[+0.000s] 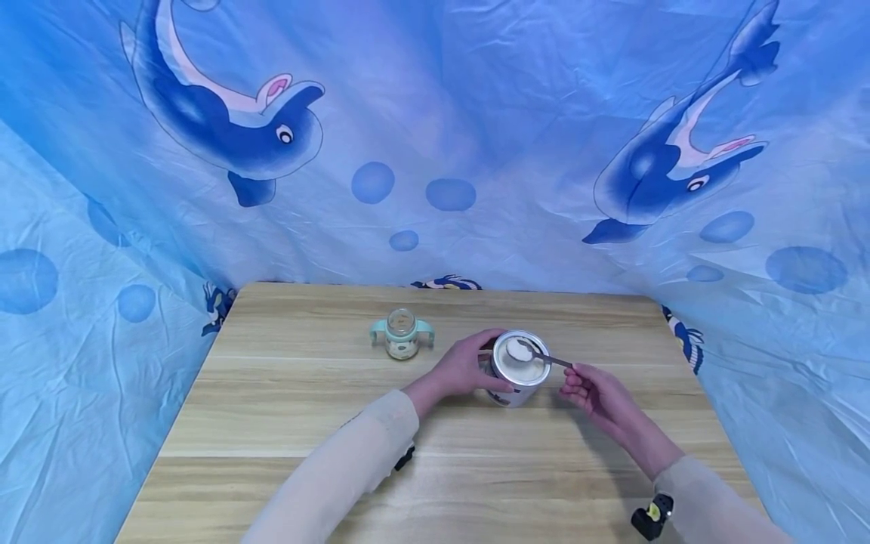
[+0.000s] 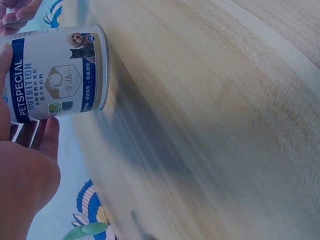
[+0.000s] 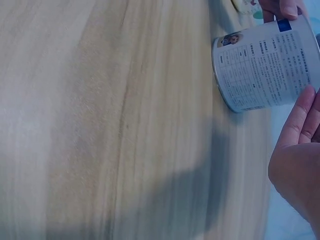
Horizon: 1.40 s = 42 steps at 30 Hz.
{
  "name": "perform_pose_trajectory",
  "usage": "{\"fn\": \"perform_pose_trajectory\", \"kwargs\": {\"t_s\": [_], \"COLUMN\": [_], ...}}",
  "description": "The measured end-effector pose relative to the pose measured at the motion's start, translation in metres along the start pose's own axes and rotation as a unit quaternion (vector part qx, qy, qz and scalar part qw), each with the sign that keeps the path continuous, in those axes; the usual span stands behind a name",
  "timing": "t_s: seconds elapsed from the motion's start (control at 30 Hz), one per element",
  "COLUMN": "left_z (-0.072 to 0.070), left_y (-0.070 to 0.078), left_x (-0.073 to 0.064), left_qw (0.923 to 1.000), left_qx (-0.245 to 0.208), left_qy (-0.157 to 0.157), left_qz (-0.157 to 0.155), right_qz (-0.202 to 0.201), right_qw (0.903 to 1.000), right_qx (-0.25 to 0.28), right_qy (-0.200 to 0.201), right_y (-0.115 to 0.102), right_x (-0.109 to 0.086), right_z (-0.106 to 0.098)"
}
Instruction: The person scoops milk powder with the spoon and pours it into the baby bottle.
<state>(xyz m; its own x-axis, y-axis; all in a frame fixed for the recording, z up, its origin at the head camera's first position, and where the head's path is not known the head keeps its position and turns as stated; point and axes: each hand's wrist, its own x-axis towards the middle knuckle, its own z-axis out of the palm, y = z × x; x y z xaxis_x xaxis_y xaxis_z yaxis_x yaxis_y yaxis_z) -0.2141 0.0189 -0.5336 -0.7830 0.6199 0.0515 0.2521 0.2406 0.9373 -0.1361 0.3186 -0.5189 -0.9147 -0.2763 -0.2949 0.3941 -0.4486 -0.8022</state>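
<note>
My left hand (image 1: 467, 368) grips the side of a milk powder can (image 1: 511, 396), thumb at the near side and fingers at the far side. The can has no lid on, and whitish powder shows inside its silver rim. In the left wrist view the can's label (image 2: 64, 80) reads "PETSPECIAL NUTRITION", while printed text covers the can (image 3: 265, 65) in the right wrist view. Between the thumb and fingers of my right hand (image 1: 605, 397) is the handle of a spoon (image 1: 557, 361). Its bowl holds a heap of white powder (image 1: 519, 350) over the can's mouth.
A small clear bottle (image 1: 402, 344) with mint-green handles stands left of the can, towards the back of the wooden table (image 1: 306, 378). Behind the table hangs a blue sheet (image 1: 421, 91) printed with dolphins, which also covers both sides.
</note>
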Motion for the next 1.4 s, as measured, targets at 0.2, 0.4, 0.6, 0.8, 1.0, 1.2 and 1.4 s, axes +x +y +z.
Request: {"fn": "perform_pose_trajectory", "kwargs": {"t_s": [0.2,0.4,0.6,0.8,1.0,1.2,1.4], "left_z": [-0.003,-0.011,-0.021,-0.034,-0.045,-0.055,-0.061], "left_y": [0.002,0.007,0.016,0.029,0.038,0.047,0.053], "left_x": [-0.002,-0.004,-0.006,-0.01,-0.01,-0.011,-0.012], "left_qw": [0.9998,0.9987,0.9982,0.9962,0.9951,0.9922,0.9915], "left_qx": [0.018,0.051,0.058,0.079,0.091,0.121,0.126], "left_qy": [-0.001,0.001,-0.01,-0.018,-0.022,-0.026,-0.033], "left_qz": [-0.004,-0.007,-0.012,-0.031,-0.031,-0.021,-0.009], "right_qz": [-0.008,-0.029,-0.039,-0.046,-0.054,-0.049,-0.04], "right_qw": [0.9997,0.9976,0.9954,0.9936,0.9924,0.9924,0.9925], "right_qx": [-0.023,-0.059,-0.085,-0.102,-0.109,-0.112,-0.116], "right_qy": [-0.008,-0.022,-0.021,-0.014,-0.019,-0.013,0.0], "right_y": [-0.006,-0.012,-0.019,-0.028,-0.035,-0.04,-0.037], "right_x": [0.0,-0.001,-0.001,-0.003,-0.006,-0.008,-0.012], "right_z": [0.001,0.001,0.004,0.007,0.007,0.007,0.007]}}
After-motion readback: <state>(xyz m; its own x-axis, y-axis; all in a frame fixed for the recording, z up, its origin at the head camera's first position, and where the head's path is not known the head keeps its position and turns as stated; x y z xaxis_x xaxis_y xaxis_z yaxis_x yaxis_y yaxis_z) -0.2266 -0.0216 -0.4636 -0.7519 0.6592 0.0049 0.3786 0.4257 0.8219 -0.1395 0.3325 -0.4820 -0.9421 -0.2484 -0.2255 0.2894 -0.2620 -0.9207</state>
